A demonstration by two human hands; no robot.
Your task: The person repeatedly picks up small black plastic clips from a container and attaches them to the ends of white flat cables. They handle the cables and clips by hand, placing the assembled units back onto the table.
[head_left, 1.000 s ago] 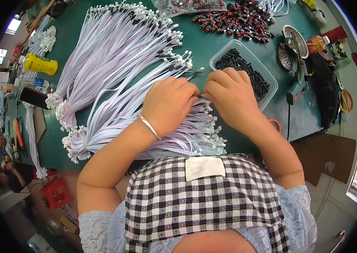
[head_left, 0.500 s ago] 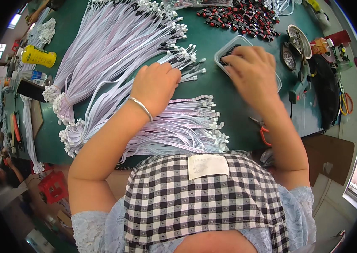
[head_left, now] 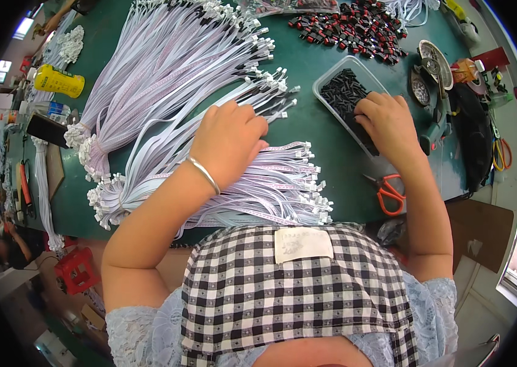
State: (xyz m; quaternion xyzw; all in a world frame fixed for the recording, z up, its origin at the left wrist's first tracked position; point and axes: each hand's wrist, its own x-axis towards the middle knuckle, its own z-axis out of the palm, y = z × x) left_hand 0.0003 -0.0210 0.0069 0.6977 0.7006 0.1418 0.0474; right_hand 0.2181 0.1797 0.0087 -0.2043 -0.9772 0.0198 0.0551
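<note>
My left hand (head_left: 229, 142), a silver bangle on its wrist, lies on a fan of white flat ribbon cables (head_left: 167, 73) with white plugs. Its fingers are curled over the plug ends of a few cables near the middle of the green table (head_left: 307, 67). My right hand (head_left: 385, 125) reaches into a clear plastic tray (head_left: 330, 74) of small black connectors (head_left: 341, 92). Its fingertips are buried among them, so what they hold is hidden. A nearer bundle of cables (head_left: 283, 183) lies by the table's front edge, under my left forearm.
Orange-handled scissors (head_left: 390, 192) lie right of the near bundle. A pile of red and black parts (head_left: 356, 27) sits at the back. Tape rolls and tools (head_left: 432, 58) crowd the right side. A yellow bottle (head_left: 58, 81) stands far left; a red stool (head_left: 75, 269) is below.
My hands, close together on a cable end a second ago, have separated. The right hand moved right into the tray of black connectors. The left hand stayed on the cables.
</note>
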